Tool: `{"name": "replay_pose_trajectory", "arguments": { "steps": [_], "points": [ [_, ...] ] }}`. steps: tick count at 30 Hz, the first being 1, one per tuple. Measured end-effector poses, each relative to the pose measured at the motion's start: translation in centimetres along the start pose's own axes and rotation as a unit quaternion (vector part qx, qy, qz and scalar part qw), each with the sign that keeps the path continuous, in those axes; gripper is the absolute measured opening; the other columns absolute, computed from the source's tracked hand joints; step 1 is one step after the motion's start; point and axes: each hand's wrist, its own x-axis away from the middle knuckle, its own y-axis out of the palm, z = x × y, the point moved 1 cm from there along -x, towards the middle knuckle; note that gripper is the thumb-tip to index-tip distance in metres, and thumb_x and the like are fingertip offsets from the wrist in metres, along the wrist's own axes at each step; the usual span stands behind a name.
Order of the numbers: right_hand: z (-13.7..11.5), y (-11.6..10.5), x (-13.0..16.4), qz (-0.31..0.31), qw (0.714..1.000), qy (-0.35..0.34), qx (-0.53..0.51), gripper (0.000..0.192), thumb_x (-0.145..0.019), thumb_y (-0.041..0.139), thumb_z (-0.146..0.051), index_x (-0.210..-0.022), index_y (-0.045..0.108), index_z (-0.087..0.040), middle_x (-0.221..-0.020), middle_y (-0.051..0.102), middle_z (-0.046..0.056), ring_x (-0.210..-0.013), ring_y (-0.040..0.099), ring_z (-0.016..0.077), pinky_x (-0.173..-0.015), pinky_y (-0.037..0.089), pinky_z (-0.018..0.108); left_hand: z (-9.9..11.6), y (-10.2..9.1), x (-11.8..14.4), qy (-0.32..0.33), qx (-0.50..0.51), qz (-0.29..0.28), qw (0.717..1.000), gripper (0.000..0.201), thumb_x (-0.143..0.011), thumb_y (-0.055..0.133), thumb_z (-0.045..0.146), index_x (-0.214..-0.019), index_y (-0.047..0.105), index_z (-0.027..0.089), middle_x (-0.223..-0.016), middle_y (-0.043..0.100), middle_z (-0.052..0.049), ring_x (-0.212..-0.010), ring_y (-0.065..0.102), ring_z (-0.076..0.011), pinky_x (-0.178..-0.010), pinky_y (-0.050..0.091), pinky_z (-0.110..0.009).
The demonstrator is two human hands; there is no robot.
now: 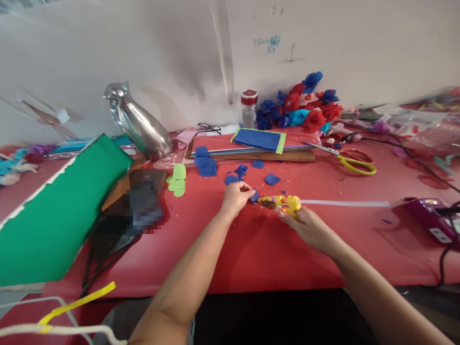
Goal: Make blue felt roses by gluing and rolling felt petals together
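In my right hand (305, 223) is a yellow hot glue gun (283, 202), its nozzle pointing left and a long clear glue stick (345, 203) sticking out of its back. My left hand (236, 195) pinches a small blue petal-shaped piece (255, 196) by its edge, right at the glue gun's tip. Beyond that hand lies a dark blue partly formed paper flower (241, 170). Loose blue petals (272, 179) are scattered around it, and a stack of blue cut pieces (207, 166) sits to the left.
Light green cut pieces (177, 180) lie left of the blue ones. Stacked paper sheets (251, 154), yellow-handled scissors (355, 161), a metal jug (145, 124), a glass bottle (249, 110) and paper flowers (305, 105) stand behind. A purple power strip (431, 220) with cords is at right.
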Motion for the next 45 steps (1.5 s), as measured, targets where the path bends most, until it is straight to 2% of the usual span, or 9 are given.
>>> {"name": "replay_pose_trajectory", "arguments": {
  "steps": [6,14,21,27,31,36,41,45],
  "points": [
    [0.3,0.1,-0.5,0.004,1.000,0.018,0.011,0.038,-0.085,0.043,-0.055,-0.073,0.055,-0.021,-0.065,0.061,0.003,-0.060,0.058,0.0193,-0.056,0.042,0.028,-0.1,-0.2,0.1,0.013,-0.033,-0.007,0.999,0.007,-0.068,0.066,0.021,-0.065,0.062,0.016,-0.061,0.062,0.000,-0.060,0.054,-0.0114,-0.063,0.042,-0.025],
    [-0.3,0.0,-0.4,0.000,1.000,0.019,0.014,0.039,-0.084,0.042,-0.057,-0.072,0.054,-0.022,-0.061,0.058,0.002,-0.059,0.056,0.0186,-0.054,0.040,0.027,-0.1,-0.2,0.1,0.004,-0.038,-0.021,0.999,0.003,-0.066,0.062,0.014,-0.065,0.062,0.016,-0.060,0.060,0.001,-0.059,0.052,-0.0107,-0.063,0.040,-0.024],
    [-0.3,-0.1,-0.4,0.023,0.999,0.031,0.031,0.041,-0.083,0.042,-0.058,-0.060,0.040,-0.024,-0.053,0.048,-0.001,-0.049,0.047,0.0151,-0.049,0.035,0.026,-0.2,-0.2,0.0,0.001,-0.029,-0.021,0.999,0.005,-0.065,0.066,0.012,-0.064,0.063,0.016,-0.060,0.061,0.001,-0.061,0.054,-0.0118,-0.066,0.042,-0.025],
    [-0.4,-0.2,-0.4,0.026,0.999,0.027,0.032,0.039,-0.084,0.042,-0.057,-0.074,0.055,-0.021,-0.068,0.063,0.004,-0.062,0.058,0.0202,-0.057,0.042,0.028,-0.1,-0.2,0.0,0.004,-0.038,-0.022,0.999,0.003,-0.066,0.066,0.013,-0.065,0.064,0.015,-0.060,0.061,0.000,-0.061,0.053,-0.0117,-0.064,0.041,-0.025],
    [-0.3,-0.3,-0.3,0.033,0.997,0.023,0.058,0.037,-0.086,0.041,-0.054,-0.078,0.056,-0.021,-0.071,0.065,0.006,-0.065,0.062,0.0221,-0.059,0.044,0.029,-0.2,-0.3,-0.1,0.005,-0.040,-0.027,0.999,0.002,-0.066,0.065,0.014,-0.065,0.063,0.015,-0.061,0.061,0.000,-0.061,0.053,-0.0119,-0.063,0.040,-0.025],
    [-0.3,-0.4,0.4,0.024,0.987,-0.035,0.154,0.031,-0.090,0.039,-0.047,-0.085,0.056,-0.023,-0.075,0.066,0.006,-0.067,0.063,0.0219,-0.056,0.040,0.027,0.0,-0.4,0.1,-0.001,-0.021,-0.027,0.999,0.003,-0.065,0.064,0.013,-0.064,0.062,0.015,-0.060,0.061,0.001,-0.060,0.053,-0.0112,-0.063,0.040,-0.024],
    [-1.1,-1.1,1.2,0.007,0.952,-0.100,0.288,0.025,-0.093,0.040,-0.037,-0.075,0.048,-0.022,-0.065,0.060,0.003,-0.053,0.054,0.0158,-0.050,0.030,0.027,0.3,-0.4,0.2,-0.015,0.006,-0.033,0.999,0.004,-0.064,0.063,0.012,-0.062,0.061,0.015,-0.059,0.061,0.001,-0.059,0.053,-0.0103,-0.063,0.041,-0.024],
    [-1.5,-1.7,1.3,-0.004,0.940,-0.134,0.314,0.022,-0.093,0.040,-0.027,-0.073,0.047,-0.021,-0.064,0.058,0.002,-0.051,0.052,0.0142,-0.050,0.028,0.027,0.1,-0.5,0.2,-0.008,0.008,-0.029,1.000,0.005,-0.064,0.064,0.013,-0.062,0.061,0.016,-0.060,0.062,0.001,-0.060,0.053,-0.0107,-0.064,0.041,-0.024]
  ]
}}
